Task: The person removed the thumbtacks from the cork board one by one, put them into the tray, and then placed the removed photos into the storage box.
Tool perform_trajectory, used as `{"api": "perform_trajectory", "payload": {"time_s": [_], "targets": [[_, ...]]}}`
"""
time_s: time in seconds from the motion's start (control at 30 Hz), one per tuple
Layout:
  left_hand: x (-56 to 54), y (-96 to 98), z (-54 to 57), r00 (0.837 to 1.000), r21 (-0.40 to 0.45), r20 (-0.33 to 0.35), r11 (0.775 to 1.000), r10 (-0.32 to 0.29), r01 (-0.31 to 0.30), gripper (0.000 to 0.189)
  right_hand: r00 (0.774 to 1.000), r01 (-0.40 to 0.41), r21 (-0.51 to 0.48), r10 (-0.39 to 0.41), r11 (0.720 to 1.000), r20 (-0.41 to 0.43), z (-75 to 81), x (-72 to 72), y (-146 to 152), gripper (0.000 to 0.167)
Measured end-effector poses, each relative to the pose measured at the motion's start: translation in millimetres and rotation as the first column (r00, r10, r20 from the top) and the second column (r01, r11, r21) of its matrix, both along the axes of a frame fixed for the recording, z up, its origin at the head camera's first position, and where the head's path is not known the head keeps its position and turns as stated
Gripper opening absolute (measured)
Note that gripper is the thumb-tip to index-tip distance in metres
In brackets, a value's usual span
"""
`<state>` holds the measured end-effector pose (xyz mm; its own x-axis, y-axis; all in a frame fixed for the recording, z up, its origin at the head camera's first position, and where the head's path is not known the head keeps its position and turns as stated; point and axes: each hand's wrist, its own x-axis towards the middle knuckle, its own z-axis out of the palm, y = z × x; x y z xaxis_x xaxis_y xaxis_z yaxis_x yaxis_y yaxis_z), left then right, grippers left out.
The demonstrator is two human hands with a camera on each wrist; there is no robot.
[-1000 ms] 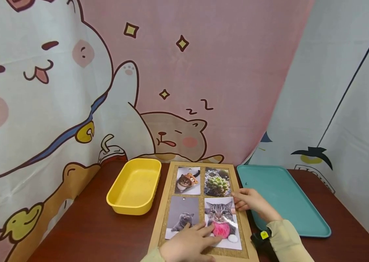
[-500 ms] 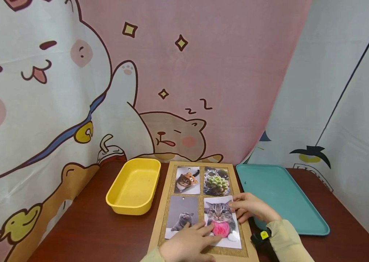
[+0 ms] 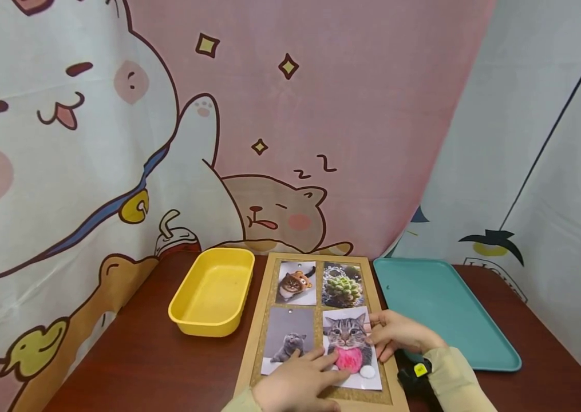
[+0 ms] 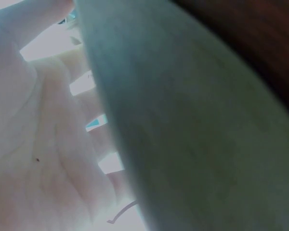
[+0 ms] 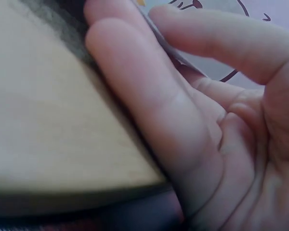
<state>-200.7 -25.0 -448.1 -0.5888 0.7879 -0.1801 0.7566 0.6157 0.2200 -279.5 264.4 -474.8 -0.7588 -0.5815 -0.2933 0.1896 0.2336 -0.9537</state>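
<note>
A wood-framed cork board (image 3: 252,343) lies on the table, with a photo of a tabby cat with a pink ball (image 3: 347,329) at its lower right. My left hand (image 3: 300,382) rests with spread fingers across the lower left part of this photo. At the photo's upper right edge, my right hand (image 3: 403,333) pinches it between thumb and fingers. The right wrist view shows a thin sheet edge (image 5: 171,48) between that thumb and the fingers (image 5: 149,96). In the left wrist view a sleeve (image 4: 183,115) hides the left fingertips beyond the palm (image 4: 43,144).
Other photos on the board show a grey cat (image 3: 290,335), a cat in a bear hood (image 3: 295,283) and a succulent (image 3: 343,285). A yellow tray (image 3: 208,329) stands left, a teal tray (image 3: 455,315) right. A cartoon curtain (image 3: 362,114) hangs behind.
My right hand has slid a little down along the photo's right edge. The photo has shifted slightly upward on the board. My left hand stays where it was.
</note>
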Motion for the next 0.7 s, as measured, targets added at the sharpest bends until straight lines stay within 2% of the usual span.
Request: {"api": "perform_trajectory", "payload": {"time_s": [0.07,0.2,0.27,0.53,0.7], "targets": [[-0.1,0.1,0.3,1.000,0.002,0.004,1.000,0.003,-0.003,0.059,1.000,0.002,-0.004,-0.002,1.000,0.002,-0.4,-0.2,0.2,0.049],[-0.7,0.7,0.0,1.000,0.001,0.023,1.000,0.012,-0.012,0.058,1.000,0.009,-0.002,-0.009,1.000,0.007,-0.8,0.2,0.0,0.019],[-0.9,1.2,-0.5,1.000,-0.002,0.026,1.000,0.013,-0.013,0.058,1.000,0.016,0.003,-0.016,1.000,0.008,-1.9,0.6,-0.3,0.011],[-0.6,2.3,-1.2,1.000,-0.016,0.006,1.000,0.014,-0.014,0.058,0.999,0.039,0.033,-0.039,0.999,0.003,-3.1,0.1,-0.1,0.013],[0.9,2.1,-1.6,0.999,-0.023,-0.045,1.000,0.006,-0.007,0.059,0.999,0.039,0.039,-0.040,0.998,0.005,-2.0,-0.5,-0.3,0.020]]}}
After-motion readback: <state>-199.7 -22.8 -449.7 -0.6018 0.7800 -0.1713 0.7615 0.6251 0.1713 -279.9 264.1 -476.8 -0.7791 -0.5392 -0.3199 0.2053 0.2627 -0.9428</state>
